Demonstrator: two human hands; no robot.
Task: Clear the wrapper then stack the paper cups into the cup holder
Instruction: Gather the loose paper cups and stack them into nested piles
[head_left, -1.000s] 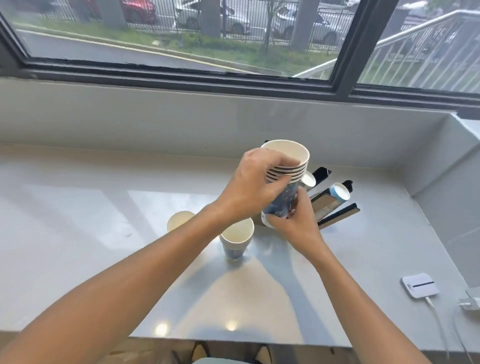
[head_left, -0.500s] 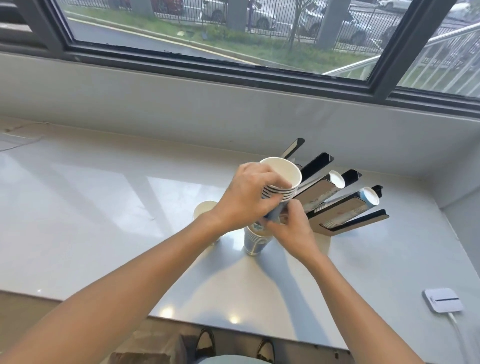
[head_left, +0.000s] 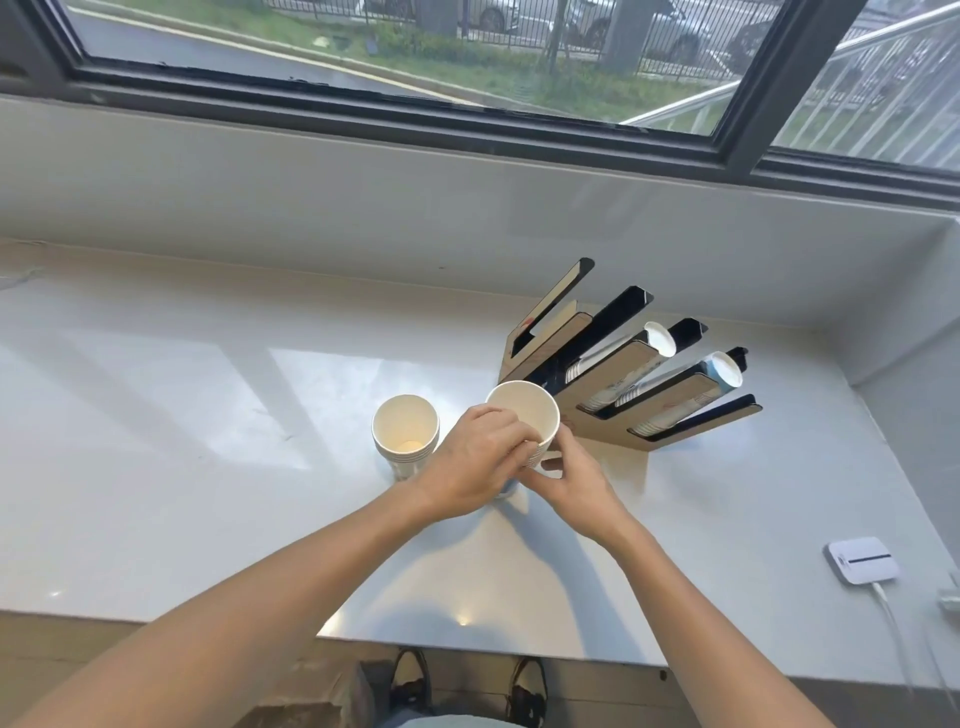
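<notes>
Cups stand nested in two stacks on the pale, glossy desk (head_left: 156, 415) in the head view, the only view there is. The left hand (head_left: 475, 467) is curled around the side of the nearer cup stack (head_left: 524, 421), fingers wrapped just under its rim, and the right hand (head_left: 574, 480) pinches the same stack lower down from the other side, so both hands grasp it together. Its open mouth faces up, white inside; ribbed rims of the nested cups show below the fingers, and a bit of blue print shows near the base, too hidden to read. Just beside it to the left, untouched, stands a second cup stack (head_left: 405, 436), upright, also white inside. Behind and to the right of the held stack the cup holder (head_left: 613, 384) leans on the desk, a brown board rack with black slanted channels fanning up to the right. Two of the channels carry rows of cups lying on their sides, one row ending in a white cup bottom, the next in a pale blue one; small print on the boards is too blurred to read. A white box with a black bar (head_left: 862, 561) lies well apart at the right edge, its cable running off the desk. No wrapper can be made out.
</notes>
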